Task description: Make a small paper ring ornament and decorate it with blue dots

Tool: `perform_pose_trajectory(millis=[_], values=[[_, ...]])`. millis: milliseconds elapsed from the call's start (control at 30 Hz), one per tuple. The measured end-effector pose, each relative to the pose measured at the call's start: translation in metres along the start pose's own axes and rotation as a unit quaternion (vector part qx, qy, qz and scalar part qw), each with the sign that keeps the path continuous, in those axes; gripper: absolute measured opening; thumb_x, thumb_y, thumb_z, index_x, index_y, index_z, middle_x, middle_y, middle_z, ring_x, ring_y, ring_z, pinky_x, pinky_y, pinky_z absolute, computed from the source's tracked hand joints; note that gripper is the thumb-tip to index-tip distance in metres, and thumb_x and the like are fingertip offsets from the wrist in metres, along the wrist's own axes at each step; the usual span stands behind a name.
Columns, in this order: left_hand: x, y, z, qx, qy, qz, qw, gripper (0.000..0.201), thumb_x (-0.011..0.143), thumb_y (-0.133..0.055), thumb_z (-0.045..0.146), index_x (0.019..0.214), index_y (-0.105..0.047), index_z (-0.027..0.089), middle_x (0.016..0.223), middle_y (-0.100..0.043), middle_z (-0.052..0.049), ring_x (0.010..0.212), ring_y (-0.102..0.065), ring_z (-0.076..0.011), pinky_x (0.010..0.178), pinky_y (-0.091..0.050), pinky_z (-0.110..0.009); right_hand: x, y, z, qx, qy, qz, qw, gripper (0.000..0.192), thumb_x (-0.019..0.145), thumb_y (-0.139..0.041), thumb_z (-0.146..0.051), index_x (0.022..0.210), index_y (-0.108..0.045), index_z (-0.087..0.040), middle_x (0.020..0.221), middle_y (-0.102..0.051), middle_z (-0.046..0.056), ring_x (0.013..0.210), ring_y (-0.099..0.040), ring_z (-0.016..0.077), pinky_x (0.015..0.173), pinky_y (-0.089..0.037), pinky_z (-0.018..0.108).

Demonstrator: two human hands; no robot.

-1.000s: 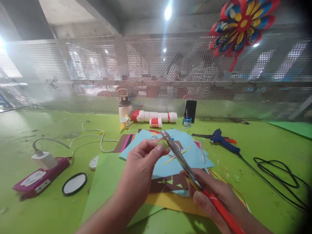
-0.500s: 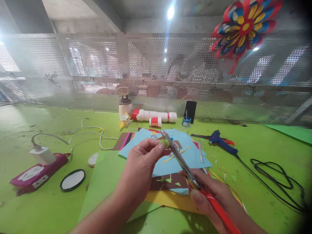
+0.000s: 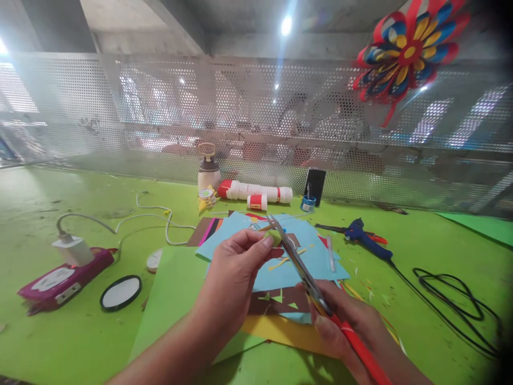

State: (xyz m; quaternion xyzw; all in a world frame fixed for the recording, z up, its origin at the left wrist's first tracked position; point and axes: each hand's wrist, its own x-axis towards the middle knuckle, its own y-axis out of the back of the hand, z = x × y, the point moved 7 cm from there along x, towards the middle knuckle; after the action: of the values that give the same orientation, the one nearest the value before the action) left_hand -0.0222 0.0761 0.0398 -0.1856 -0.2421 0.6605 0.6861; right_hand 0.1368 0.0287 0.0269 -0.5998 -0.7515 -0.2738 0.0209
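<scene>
Between thumb and fingers, my left hand (image 3: 240, 262) pinches a small piece of green paper (image 3: 274, 236). My right hand (image 3: 344, 315) is wrapped round the red handles of a pair of scissors (image 3: 303, 274). Their blades point up and to the left, tips slightly apart, with the paper piece right beside them. Under both hands lie light blue paper sheets (image 3: 232, 224) with thin yellow strips on them. Nearer to me are a brown sheet (image 3: 260, 305) bearing small green offcuts, a yellow sheet (image 3: 276, 332) and a large green sheet (image 3: 172, 299).
At the right lies a blue glue gun (image 3: 368, 240) with a coiled black cord (image 3: 449, 289). A purple power strip (image 3: 66, 280) with a white charger and a black-rimmed white disc (image 3: 121, 293) are at left. Behind stand a sprayer bottle (image 3: 208, 174), white tube (image 3: 256, 191) and phone (image 3: 315, 184).
The view has shifted slightly. The green paper piece shows a little more beside the blades; both hands keep nearly the same pose and hold.
</scene>
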Motion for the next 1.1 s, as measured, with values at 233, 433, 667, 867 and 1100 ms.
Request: perform_pose_trajectory(millis=[233, 433, 667, 867, 1100], values=[[-0.0042, -0.0027, 0.0021, -0.003, -0.002, 0.0, 1.0, 0.014, 0.071, -0.08, 0.022, 0.069, -0.071, 0.013, 0.076, -0.073, -0.003, 0.076, -0.066, -0.0123, 0.08, -0.051, -0.025, -0.0011, -0.0017, -0.0006, -0.01, 0.004, 0.019, 1.0, 0.043, 0.09, -0.053, -0.059, 0.105, -0.071, -0.023, 0.071, -0.056, 0.0, 0.065, -0.055, 0.0145, 0.063, -0.048, 0.024], [-0.0046, -0.0022, 0.0019, -0.005, 0.009, 0.006, 1.0, 0.015, 0.07, -0.08, 0.022, 0.067, -0.069, 0.013, 0.074, -0.072, -0.001, 0.072, -0.065, -0.0113, 0.078, -0.05, -0.025, -0.0021, 0.0001, 0.0012, -0.04, -0.013, 0.006, 0.999, 0.043, 0.09, -0.051, -0.061, 0.105, -0.071, -0.026, 0.064, -0.045, -0.004, 0.055, -0.039, 0.0115, 0.054, -0.041, 0.022], [-0.003, -0.0019, 0.0014, 0.002, 0.008, 0.003, 1.0, 0.017, 0.069, -0.081, 0.024, 0.067, -0.068, 0.014, 0.075, -0.072, -0.001, 0.071, -0.065, -0.0119, 0.079, -0.049, -0.026, -0.0032, 0.0015, -0.0008, -0.067, -0.014, 0.015, 0.998, 0.046, 0.091, -0.05, -0.063, 0.103, -0.072, -0.025, 0.063, -0.045, -0.003, 0.053, -0.034, 0.0109, 0.046, -0.033, 0.022], [-0.0031, -0.0011, 0.0013, 0.002, 0.005, 0.003, 1.0, 0.017, 0.07, -0.079, 0.023, 0.065, -0.066, 0.013, 0.074, -0.071, -0.002, 0.071, -0.065, -0.0126, 0.079, -0.05, -0.027, -0.0028, -0.0011, -0.0057, -0.079, 0.009, 0.02, 0.997, 0.046, 0.092, -0.047, -0.062, 0.105, -0.07, -0.024, 0.066, -0.052, -0.002, 0.054, -0.04, 0.0112, 0.05, -0.036, 0.022], [-0.0026, -0.0009, 0.002, 0.002, 0.0, 0.01, 1.0, 0.015, 0.07, -0.078, 0.023, 0.066, -0.066, 0.014, 0.073, -0.07, -0.002, 0.07, -0.065, -0.0131, 0.079, -0.05, -0.028, -0.0035, -0.003, -0.0041, -0.091, 0.02, 0.027, 0.995, 0.048, 0.093, -0.043, -0.063, 0.104, -0.067, -0.023, 0.068, -0.051, -0.002, 0.057, -0.042, 0.0125, 0.053, -0.036, 0.024]])
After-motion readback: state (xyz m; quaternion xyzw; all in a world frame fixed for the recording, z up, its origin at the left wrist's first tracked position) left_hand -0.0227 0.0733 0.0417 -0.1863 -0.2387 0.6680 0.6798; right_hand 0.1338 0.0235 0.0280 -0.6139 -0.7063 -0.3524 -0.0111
